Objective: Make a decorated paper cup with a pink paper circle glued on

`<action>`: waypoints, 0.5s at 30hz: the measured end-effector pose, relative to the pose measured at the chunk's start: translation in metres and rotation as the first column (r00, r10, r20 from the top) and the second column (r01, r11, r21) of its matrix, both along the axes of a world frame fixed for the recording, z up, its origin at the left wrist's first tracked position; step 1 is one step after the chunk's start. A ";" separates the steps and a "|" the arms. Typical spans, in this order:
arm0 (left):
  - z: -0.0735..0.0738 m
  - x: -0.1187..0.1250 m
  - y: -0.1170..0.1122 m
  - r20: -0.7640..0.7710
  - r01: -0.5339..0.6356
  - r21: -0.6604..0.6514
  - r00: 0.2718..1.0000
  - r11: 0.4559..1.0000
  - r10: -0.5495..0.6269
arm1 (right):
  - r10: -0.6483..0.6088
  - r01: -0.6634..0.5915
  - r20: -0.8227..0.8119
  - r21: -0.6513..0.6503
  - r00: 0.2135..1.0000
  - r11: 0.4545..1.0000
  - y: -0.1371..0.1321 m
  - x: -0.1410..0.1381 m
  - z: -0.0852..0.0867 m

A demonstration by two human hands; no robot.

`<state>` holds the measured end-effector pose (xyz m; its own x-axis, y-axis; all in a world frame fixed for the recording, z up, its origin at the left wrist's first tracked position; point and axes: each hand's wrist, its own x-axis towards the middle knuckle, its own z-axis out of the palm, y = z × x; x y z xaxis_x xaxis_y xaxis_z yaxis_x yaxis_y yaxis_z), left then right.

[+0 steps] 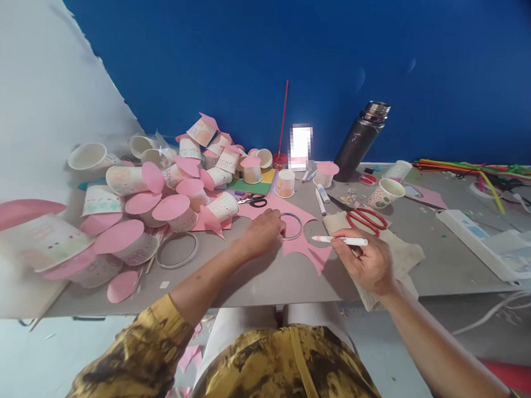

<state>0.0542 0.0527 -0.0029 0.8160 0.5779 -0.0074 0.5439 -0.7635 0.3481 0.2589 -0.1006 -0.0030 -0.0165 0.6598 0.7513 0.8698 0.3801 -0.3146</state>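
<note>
Many pink-topped paper cups [173, 209] are lying on the worktop [251, 284], apparently finished; the left hand [267, 231] is touching a ring [301, 227], its grip unclear, with pink paper [303, 250] lying uncut inside; the right hand [369, 262] is grasping a marker [355, 241].

Blue wall [224, 60] behind grey table [252, 289]

Table [251, 284]: ring [301, 227] on paper [311, 253]; cups [172, 175] heaped left; cloth [404, 256] right, scissors [366, 218] partly on it; flask [356, 147] behind.
</note>
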 end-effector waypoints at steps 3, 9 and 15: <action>0.003 0.000 -0.003 -0.029 0.012 0.042 1.000 0.999 -0.011 | -0.026 0.026 -0.039 -0.001 0.999 1.000 -0.002 0.001 -0.005; 0.023 -0.056 -0.027 0.159 -0.002 0.249 0.987 0.968 -0.038 | -0.043 0.043 -0.036 0.005 0.998 0.999 0.001 0.016 -0.011; -0.013 -0.117 -0.064 0.177 -0.108 0.305 0.983 0.946 0.055 | -0.133 0.138 0.045 -0.149 0.990 0.979 0.005 0.048 -0.033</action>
